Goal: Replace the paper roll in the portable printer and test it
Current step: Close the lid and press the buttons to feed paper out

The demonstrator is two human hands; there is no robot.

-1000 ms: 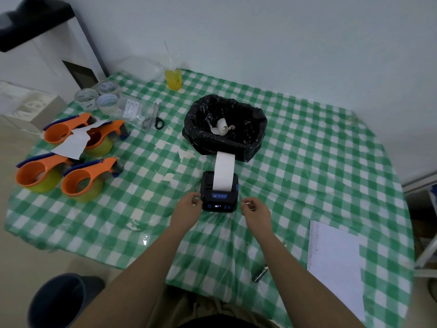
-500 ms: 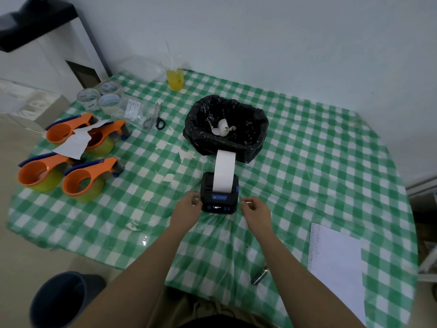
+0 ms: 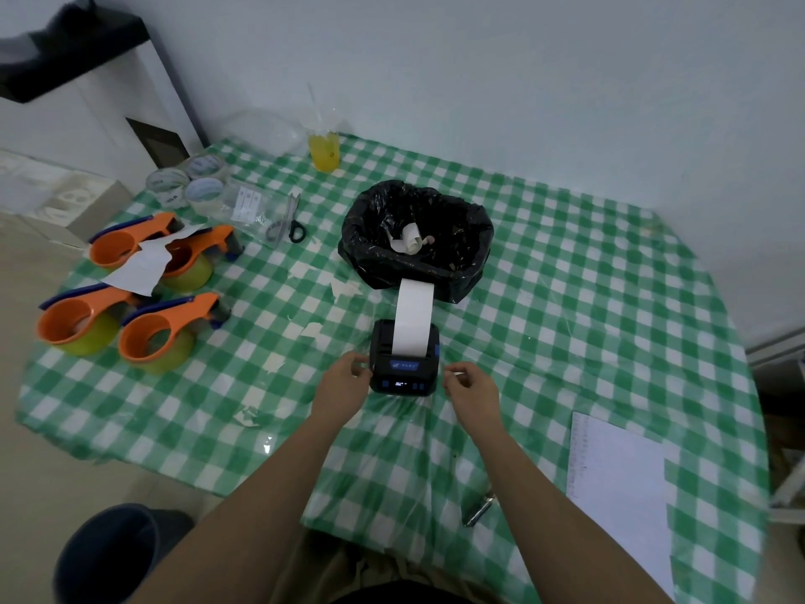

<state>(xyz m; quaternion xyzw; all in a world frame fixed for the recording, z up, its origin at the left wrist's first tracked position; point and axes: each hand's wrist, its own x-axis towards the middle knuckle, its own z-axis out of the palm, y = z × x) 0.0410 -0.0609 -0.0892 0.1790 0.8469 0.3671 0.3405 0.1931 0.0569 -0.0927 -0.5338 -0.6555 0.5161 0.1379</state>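
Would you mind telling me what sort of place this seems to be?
Probably a makeshift packing station: a checked tablecloth holds orange tape dispensers, a portable printer and a bag-lined bin.

4 orange tape dispensers (image 3: 148, 331), 3 tape rolls (image 3: 202, 191), 1 printer (image 3: 404, 364), 1 scissors (image 3: 291, 224), 2 hands (image 3: 342, 383).

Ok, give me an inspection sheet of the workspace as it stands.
Surface: table under green checked cloth, torn paper scraps on it.
Job's things: printer, display lit, paper strip out toward bin; used roll inside.
Clutter: four tape dispensers, tape rolls, scissors, drink, sheet.
Grippers: left hand at printer's left side, right hand just right of it, neither holding anything.
Cables: nothing seen.
Surroundings: wall, bucket on floor.
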